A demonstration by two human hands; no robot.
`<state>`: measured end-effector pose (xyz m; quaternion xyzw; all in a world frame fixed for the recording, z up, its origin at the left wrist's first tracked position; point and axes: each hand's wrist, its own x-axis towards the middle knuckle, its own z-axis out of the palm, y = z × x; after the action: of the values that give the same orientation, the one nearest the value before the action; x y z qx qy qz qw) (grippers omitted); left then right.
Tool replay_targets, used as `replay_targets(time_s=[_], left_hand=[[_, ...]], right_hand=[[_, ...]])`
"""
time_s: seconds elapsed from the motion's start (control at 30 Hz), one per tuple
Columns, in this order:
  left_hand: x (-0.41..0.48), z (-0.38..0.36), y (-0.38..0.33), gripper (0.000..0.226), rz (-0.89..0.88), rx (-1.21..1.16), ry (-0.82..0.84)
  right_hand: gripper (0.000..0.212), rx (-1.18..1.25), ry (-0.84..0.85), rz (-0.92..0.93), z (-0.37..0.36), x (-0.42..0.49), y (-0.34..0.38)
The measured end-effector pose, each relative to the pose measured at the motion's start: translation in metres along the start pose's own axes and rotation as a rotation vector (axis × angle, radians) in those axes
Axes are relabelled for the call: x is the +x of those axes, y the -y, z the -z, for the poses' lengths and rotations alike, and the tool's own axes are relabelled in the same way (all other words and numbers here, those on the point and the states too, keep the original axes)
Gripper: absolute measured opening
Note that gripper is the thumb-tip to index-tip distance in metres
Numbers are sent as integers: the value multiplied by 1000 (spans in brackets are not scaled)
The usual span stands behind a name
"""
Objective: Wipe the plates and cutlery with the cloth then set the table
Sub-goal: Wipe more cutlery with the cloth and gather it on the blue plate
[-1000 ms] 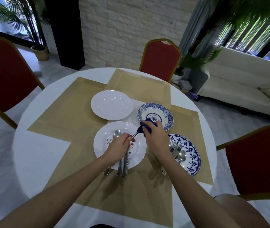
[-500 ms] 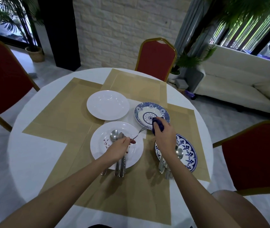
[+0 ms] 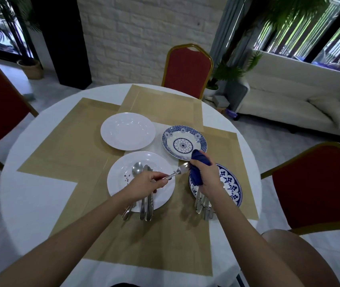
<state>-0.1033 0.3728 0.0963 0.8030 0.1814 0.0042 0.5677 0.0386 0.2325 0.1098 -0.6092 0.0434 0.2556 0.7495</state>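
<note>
Left hand (image 3: 146, 181) holds a fork (image 3: 177, 172) by its handle, tines touching the blue cloth (image 3: 198, 169) (bunched in the right hand (image 3: 208, 177)).

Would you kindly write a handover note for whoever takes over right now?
Left hand grips the fork handle; right hand holds the blue cloth at the tines.
Spoon and other cutlery lie on the near white plate; more cutlery on the blue plate at right.
Done: unclear what is wiped.
Left: finish the fork, wipe the rest, set places; far white plate and blue-rimmed plate wait mid-table.
</note>
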Motion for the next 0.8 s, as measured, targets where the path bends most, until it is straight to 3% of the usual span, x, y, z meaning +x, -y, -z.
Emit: replay_targets(time_s=[0.1, 0.2, 0.27, 0.4, 0.6, 0.7, 0.8], left_hand=[[1, 6, -4, 27, 27, -109, 55], [1, 0, -6, 23, 132, -606, -89], [4, -8, -4, 22, 133, -794, -185], [13, -35, -17, 24, 136, -679, -168], [28, -44, -37, 13, 161, -787, -435], [35, -36, -35, 16, 195, -612, -456], [34, -36, -30, 21, 141, -204, -351]], right_hand=[[51, 70, -62, -4, -1, -2, -4], [44, 200, -181, -22, -2, -4, -3], [37, 301, -195, -34, -3, -8, 0], [41, 246, -161, -3, -14, -18, -5], [41, 27, -1, -11, -8, -34, -15], [27, -102, 37, 17, 7, -38, -8], [12, -344, 9, 218, 22, -33, 6]])
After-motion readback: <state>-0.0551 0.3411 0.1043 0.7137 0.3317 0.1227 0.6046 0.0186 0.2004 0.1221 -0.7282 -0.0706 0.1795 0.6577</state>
